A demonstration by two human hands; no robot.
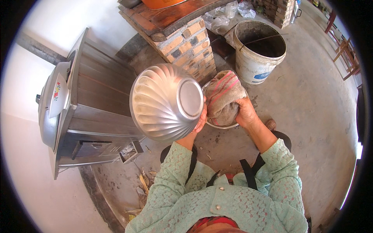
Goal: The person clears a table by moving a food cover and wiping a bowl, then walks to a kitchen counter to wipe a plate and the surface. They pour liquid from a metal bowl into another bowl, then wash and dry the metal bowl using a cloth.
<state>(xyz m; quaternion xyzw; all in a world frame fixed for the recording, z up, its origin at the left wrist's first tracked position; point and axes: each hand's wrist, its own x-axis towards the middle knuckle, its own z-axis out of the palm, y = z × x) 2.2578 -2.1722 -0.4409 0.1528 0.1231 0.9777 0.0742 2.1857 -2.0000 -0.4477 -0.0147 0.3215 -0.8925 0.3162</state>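
A shiny metal bowl (161, 103) with swirled fluted sides is tilted so that its round base faces me. My left hand (201, 121) grips it at its right side, the fingers partly hidden behind it. In my right hand (245, 112) is a bunched grey-brown cloth (223, 97) with pink stripes, closed between fingers and thumb, just right of the bowl. Below the cloth, a pale round basin (229, 126) shows only part of its rim. Whether the cloth touches the bowl I cannot tell.
To the left stands a metal stove (101, 105) with a lidded pan (48, 105) on top and an open drawer (130, 151). Ahead is a brick counter (190, 42) with a wooden top. A dirty white bucket (256, 58) holding a stick stands at the far right of the basin.
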